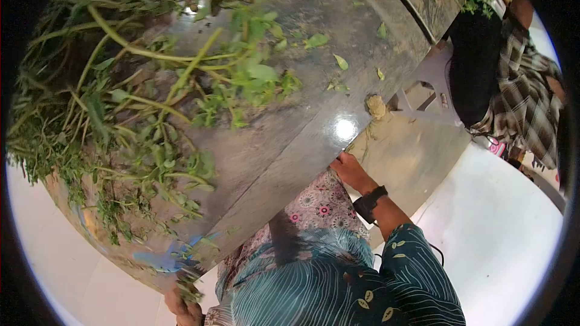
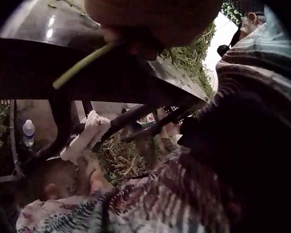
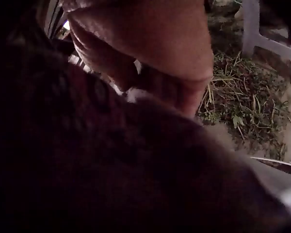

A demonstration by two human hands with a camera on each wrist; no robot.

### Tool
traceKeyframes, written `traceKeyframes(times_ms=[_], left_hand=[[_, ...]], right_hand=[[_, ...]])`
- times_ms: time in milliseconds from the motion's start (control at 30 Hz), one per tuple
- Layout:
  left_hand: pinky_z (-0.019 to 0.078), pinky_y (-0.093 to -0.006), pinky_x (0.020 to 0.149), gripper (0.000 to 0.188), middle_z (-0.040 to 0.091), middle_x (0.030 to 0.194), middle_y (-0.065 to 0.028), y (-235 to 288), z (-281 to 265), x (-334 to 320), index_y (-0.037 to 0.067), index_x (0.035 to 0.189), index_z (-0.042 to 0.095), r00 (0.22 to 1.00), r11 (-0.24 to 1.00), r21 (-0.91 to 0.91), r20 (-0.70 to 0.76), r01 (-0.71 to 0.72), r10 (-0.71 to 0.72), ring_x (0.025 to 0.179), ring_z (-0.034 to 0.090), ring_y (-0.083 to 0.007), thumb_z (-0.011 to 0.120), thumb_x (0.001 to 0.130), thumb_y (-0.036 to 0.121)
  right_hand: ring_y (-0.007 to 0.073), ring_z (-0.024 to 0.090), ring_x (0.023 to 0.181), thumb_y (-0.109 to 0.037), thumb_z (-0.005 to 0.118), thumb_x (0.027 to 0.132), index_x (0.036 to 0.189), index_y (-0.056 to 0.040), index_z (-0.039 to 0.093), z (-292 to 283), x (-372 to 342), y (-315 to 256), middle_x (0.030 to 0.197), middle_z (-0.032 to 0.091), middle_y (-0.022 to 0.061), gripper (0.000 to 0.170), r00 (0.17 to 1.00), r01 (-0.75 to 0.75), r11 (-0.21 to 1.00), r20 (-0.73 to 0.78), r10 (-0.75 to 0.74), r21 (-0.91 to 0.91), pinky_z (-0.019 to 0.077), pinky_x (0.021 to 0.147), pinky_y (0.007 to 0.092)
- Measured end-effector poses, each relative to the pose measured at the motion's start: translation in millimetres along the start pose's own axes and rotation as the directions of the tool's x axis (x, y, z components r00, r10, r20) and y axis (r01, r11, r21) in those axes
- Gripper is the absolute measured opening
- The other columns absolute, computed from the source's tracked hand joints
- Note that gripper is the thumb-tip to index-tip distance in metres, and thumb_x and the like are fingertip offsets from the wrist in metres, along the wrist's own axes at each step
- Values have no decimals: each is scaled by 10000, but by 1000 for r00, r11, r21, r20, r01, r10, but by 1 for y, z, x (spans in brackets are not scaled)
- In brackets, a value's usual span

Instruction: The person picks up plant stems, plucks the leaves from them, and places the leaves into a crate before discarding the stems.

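My left hand [image 1: 186,309] is low at the left corner of the table, holding green plant stems [image 1: 191,290]. In the left wrist view, one thick stem [image 2: 85,63] juts from under the fingers, close over the table's edge. My right hand [image 1: 353,172] is at the near table edge, beside the patterned cloth [image 1: 317,202] over my lap. Its fingers curve inward in the right wrist view, where dark fabric hides the tips; I cannot tell what they hold. A large heap of leafy green plants [image 1: 145,115] covers the left of the metal table [image 1: 260,163].
Loose leaves [image 1: 341,61] and a soil clod [image 1: 376,107] lie on the table's right side. A plastic chair [image 1: 432,84] and another person in a checked shirt [image 1: 525,96] are at the right. Below are a bottle [image 2: 28,132], dark table legs [image 2: 60,126] and cut greens [image 3: 247,97].
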State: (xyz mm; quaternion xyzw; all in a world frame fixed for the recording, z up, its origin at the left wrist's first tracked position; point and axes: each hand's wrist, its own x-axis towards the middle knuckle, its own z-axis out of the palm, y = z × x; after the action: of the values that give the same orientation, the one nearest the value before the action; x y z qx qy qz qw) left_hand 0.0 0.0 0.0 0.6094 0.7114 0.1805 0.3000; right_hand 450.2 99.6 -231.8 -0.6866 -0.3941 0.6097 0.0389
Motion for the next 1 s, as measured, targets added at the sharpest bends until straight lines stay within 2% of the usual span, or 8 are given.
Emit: traceKeyframes(times_ms=[100,167,200,300,433,500,933,1000], left_hand=[[410,-276,486,187,581,633,-47,-30,6,-43,48,895,611,867,908,-88,346,411,-359,506,509,-180,553,807,202],[390,-286,490,140,569,638,-30,-50,3,-79,17,872,616,507,612,-32,596,790,-623,538,508,-128,529,788,87],[369,-243,486,143,550,623,-17,6,0,-36,11,888,617,698,850,45,548,526,-461,549,479,-67,520,782,23],[350,-278,474,117,574,624,-88,-53,32,-79,31,828,606,511,525,-177,611,833,-605,491,470,-150,607,780,138],[413,-270,598,209,602,749,-56,-70,56,-53,-8,999,581,708,845,-2,546,535,-447,674,535,-145,565,835,121],[440,-294,647,227,604,880,-81,-80,86,-53,-17,1022,575,849,842,-278,413,463,-330,776,539,-160,555,852,131],[414,-241,635,263,564,857,-40,-61,143,-7,-1,1107,507,629,901,-42,729,433,-268,725,504,-108,518,874,121],[433,-264,711,252,572,917,-59,-59,131,-13,8,1097,515,349,519,-148,882,842,-315,809,520,-133,501,886,145]], right_hand=[[198,550,815,-302,510,822,938,1,574,-32,-28,-54,834,584,141,331,959,-46,997,276,61,-61,421,749,329],[202,548,769,-291,503,826,924,9,563,-25,-46,-85,785,574,140,321,887,59,998,460,-36,-37,424,723,334],[181,534,758,-266,511,825,925,8,565,-19,-56,-100,776,569,103,297,839,116,992,540,-66,-58,425,711,317],[154,518,734,-211,525,817,921,8,571,2,-79,-126,761,566,50,247,686,283,953,717,-123,-108,433,688,293],[215,554,725,-187,515,793,897,15,567,35,-90,-130,763,581,126,233,526,415,896,845,-94,-159,445,682,339],[231,560,712,-182,510,787,884,17,563,44,-86,-126,756,578,145,228,476,418,901,873,-109,-115,444,671,358],[206,543,784,-230,510,810,952,24,534,-44,-56,-88,837,572,142,292,511,283,959,848,-142,-10,426,706,359],[227,550,826,-234,503,813,985,23,533,-46,-53,-82,877,575,157,311,513,256,965,839,-181,52,427,739,360]])
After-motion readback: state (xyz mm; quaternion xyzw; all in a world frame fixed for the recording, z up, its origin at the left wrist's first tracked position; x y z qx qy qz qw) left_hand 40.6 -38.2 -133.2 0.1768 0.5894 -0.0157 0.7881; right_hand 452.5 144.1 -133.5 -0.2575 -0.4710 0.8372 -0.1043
